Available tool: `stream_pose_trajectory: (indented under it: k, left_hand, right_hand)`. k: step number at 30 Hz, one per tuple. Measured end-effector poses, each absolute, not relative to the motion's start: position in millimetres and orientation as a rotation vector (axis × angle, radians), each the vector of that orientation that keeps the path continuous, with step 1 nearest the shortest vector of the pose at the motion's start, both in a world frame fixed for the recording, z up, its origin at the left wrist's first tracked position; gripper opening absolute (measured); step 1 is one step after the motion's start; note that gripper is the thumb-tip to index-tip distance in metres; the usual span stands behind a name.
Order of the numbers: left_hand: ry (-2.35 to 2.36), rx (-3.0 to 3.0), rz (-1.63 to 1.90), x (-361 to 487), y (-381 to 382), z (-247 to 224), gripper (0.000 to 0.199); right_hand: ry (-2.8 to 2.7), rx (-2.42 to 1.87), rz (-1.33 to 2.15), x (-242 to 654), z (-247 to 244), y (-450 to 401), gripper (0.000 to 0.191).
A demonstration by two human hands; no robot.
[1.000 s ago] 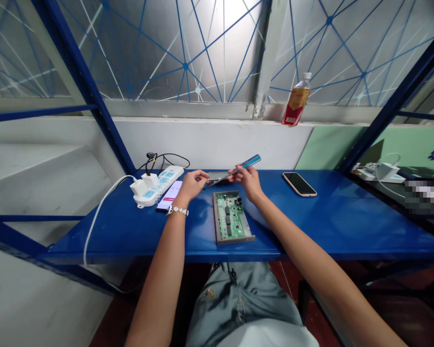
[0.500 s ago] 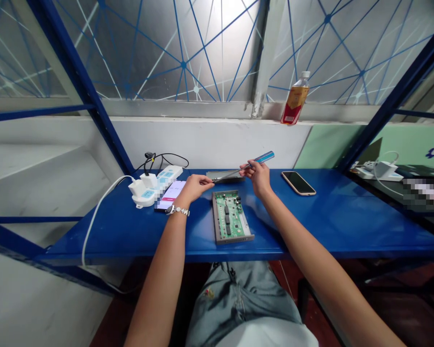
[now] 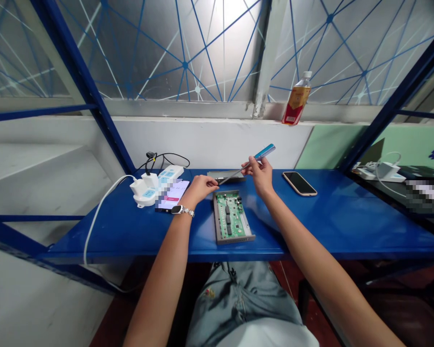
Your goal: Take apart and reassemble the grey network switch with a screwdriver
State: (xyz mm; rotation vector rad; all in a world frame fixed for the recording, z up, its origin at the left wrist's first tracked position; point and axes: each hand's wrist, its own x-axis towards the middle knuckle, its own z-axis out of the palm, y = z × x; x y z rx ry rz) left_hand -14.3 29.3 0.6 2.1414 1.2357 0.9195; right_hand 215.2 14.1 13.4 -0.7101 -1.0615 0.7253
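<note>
My right hand (image 3: pixel 261 176) grips a screwdriver (image 3: pixel 266 152) with a blue handle, its long shaft slanting down to the left. The fingers of my left hand (image 3: pixel 201 187) are pinched together at the screwdriver's tip; anything small between them is too tiny to make out. Just below the tip, a green circuit board (image 3: pixel 233 216) sits in an open grey metal case (image 3: pixel 220 236) on the blue table. Behind the shaft lies a flat grey metal plate (image 3: pixel 235 178), partly covered by the screwdriver and my right hand.
On the left are a white power strip (image 3: pixel 147 198) with plugs and a lit phone (image 3: pixel 174 195). A dark-screened phone (image 3: pixel 299 183) lies to the right on the blue table (image 3: pixel 332 221). A drink bottle (image 3: pixel 297 101) stands on the window ledge.
My left hand has moved slightly right and down toward the metal case. The screwdriver is tilted a little more steeply, with its tip lower and closer to the case's upper left corner.
</note>
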Motion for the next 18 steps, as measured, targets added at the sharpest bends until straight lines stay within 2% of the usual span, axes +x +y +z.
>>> stream_pose_trajectory:
  k: [18]
  left_hand:
    - [1.177, 2.056, 0.935, -10, 29, -3, 0.008]
  right_hand:
    - [-1.093, -0.712, 0.591, 212, 27, 4, 0.04]
